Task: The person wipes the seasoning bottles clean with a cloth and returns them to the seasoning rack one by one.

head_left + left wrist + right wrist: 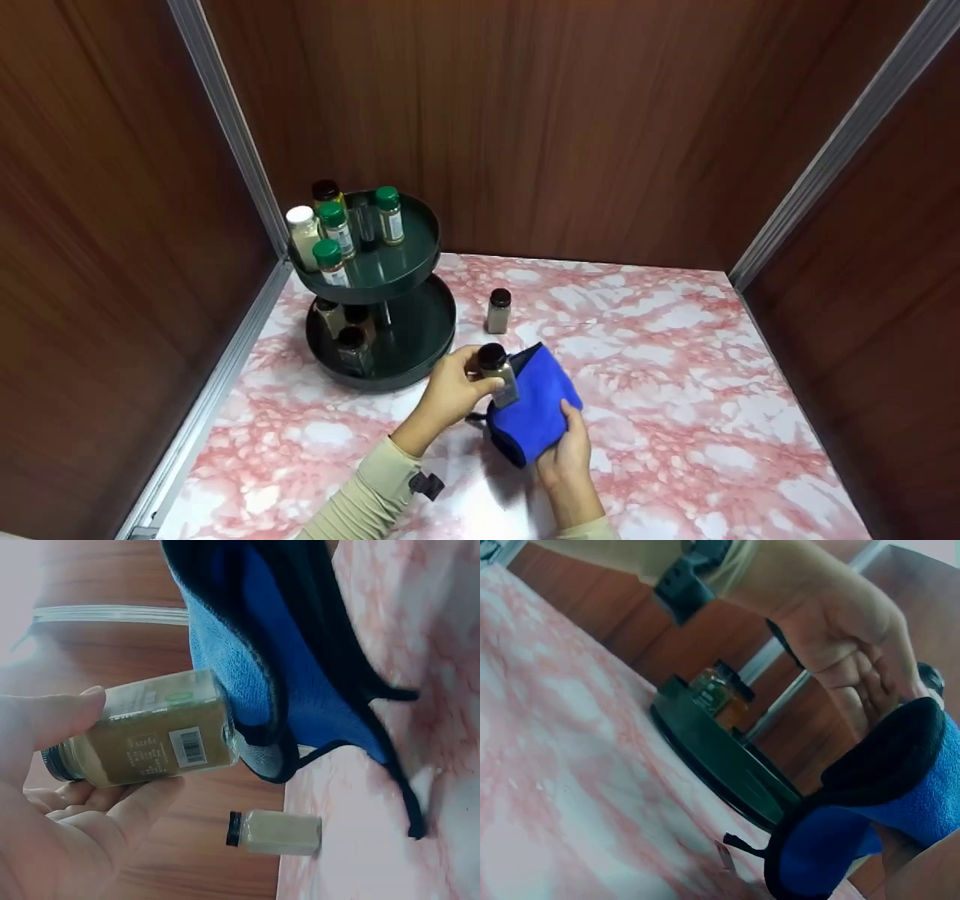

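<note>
Between the thumb and fingers of my left hand [448,390] is a spice jar [508,391] with a dark cap, tilted, its cap toward the upper left. In the left wrist view, the clear jar [161,739] shows brownish powder and a barcode label. My right hand [568,454] grips a folded blue cloth [536,420] with black edging and a small black loop. The jar's base is right at the cloth. Part of my right hand is hidden behind the cloth. Beyond both hands, a second dark-capped jar [499,315] stands upright on the table.
On the left stands a dark green two-tier round rack [409,262]. Its top tier bears several jars, including a white-capped jar [304,236] and a green-capped jar [390,217]; dark-capped jars [352,349] stand below. Wood-look panels [525,135] enclose the marbled table [690,420].
</note>
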A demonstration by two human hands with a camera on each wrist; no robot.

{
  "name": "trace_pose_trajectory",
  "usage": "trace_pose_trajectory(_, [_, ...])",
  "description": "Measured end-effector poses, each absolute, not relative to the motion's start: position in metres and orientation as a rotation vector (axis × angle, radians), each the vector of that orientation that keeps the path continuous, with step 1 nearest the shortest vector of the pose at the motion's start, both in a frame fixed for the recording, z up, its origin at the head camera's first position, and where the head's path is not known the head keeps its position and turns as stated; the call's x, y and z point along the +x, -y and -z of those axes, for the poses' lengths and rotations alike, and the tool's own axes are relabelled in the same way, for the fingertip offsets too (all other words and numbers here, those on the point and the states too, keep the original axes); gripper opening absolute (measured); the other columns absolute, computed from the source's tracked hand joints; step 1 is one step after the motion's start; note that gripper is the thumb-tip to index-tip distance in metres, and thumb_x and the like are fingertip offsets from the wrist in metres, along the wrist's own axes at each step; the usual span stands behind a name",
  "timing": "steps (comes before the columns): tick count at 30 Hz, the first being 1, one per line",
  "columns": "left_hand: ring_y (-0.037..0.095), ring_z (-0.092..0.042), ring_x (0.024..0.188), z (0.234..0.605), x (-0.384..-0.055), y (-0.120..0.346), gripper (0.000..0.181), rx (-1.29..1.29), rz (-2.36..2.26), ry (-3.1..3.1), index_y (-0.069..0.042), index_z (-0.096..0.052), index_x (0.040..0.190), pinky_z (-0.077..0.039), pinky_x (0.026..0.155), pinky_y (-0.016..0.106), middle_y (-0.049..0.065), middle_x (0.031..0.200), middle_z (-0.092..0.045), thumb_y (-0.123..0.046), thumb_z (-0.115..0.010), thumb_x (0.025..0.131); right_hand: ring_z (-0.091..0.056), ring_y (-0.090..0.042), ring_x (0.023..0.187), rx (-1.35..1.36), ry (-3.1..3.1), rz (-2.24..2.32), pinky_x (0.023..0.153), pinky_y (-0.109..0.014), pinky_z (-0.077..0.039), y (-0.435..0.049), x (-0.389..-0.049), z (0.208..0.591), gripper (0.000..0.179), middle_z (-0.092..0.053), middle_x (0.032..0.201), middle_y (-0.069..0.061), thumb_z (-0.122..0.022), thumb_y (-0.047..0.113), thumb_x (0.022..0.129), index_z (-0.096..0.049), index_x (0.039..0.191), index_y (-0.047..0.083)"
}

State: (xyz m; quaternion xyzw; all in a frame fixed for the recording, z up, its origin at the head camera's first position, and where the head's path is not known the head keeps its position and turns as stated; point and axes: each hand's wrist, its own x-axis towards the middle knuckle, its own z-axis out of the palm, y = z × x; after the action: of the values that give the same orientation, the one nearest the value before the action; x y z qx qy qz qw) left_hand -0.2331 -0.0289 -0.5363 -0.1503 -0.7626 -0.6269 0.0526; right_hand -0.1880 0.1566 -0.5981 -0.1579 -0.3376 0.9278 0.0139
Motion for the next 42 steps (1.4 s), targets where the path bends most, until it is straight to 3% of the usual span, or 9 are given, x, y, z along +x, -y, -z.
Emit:
trace_pose_trajectory(7, [0.02,-0.068,0.096,0.537,-0.226,0.015,0.041,-0.458,2.001,2.258,-0.002,-0.07,0.116,-0.058,0.083,0.031,0.011,0.104,-0.074,0.002,-0.083,0.078,-0.062,-0.011,0.118,-0.396,1.048,-2.941,0.106,-0.029,-0.047,-0.144,-0.195,0.598,0.05,-0.061,0.131,0.001,-0.033,0.027,0.111,-0.027,0.155,0.005])
trace_pose_trajectory(14, [0.019,-0.067,0.093,0.541,-0.233,0.02,0.041,-0.454,1.954,2.232,-0.005,-0.07,0.117,-0.057,0.08,0.028,0.009,0.102,-0.074,-0.003,-0.085,0.08,-0.063,-0.018,0.118,-0.305,1.117,-3.047,0.104,-0.034,-0.05,-0.143,-0.188,0.603,0.051,-0.066,0.127,-0.004,-0.031,0.025,0.111,-0.028,0.156,0.002])
trace_pose_trajectory(23, [0.015,-0.069,0.092,0.533,-0.249,0.037,0.036,-0.464,1.788,2.295,-0.004,-0.07,0.111,-0.06,0.083,0.031,0.006,0.097,-0.074,-0.008,-0.086,0.079,-0.068,-0.017,0.106,-0.313,1.309,-2.872,0.095,-0.033,-0.055,-0.154,-0.185,0.6,0.037,-0.07,0.115,-0.004,-0.04,0.024,0.109,-0.047,0.136,0.0])
trace_pose_trajectory(34, [0.019,-0.065,0.088,0.528,-0.26,0.061,0.04,-0.262,1.493,2.431,-0.007,-0.068,0.11,-0.055,0.083,0.039,0.005,0.095,-0.069,-0.015,-0.084,0.074,-0.071,-0.02,0.101,-0.291,1.561,-2.64,0.091,-0.035,-0.057,-0.168,-0.181,0.595,0.043,-0.073,0.109,-0.009,-0.045,0.024,0.108,-0.05,0.134,-0.01])
trace_pose_trajectory(42, [0.026,-0.065,0.097,0.522,-0.27,0.076,0.044,-0.185,1.294,2.476,-0.005,-0.068,0.111,-0.052,0.089,0.045,0.01,0.103,-0.069,-0.017,-0.085,0.072,-0.072,-0.019,0.097,-0.331,1.601,-2.571,0.089,-0.034,-0.058,-0.174,-0.179,0.594,0.043,-0.074,0.104,-0.01,-0.045,0.023,0.108,-0.052,0.131,-0.012])
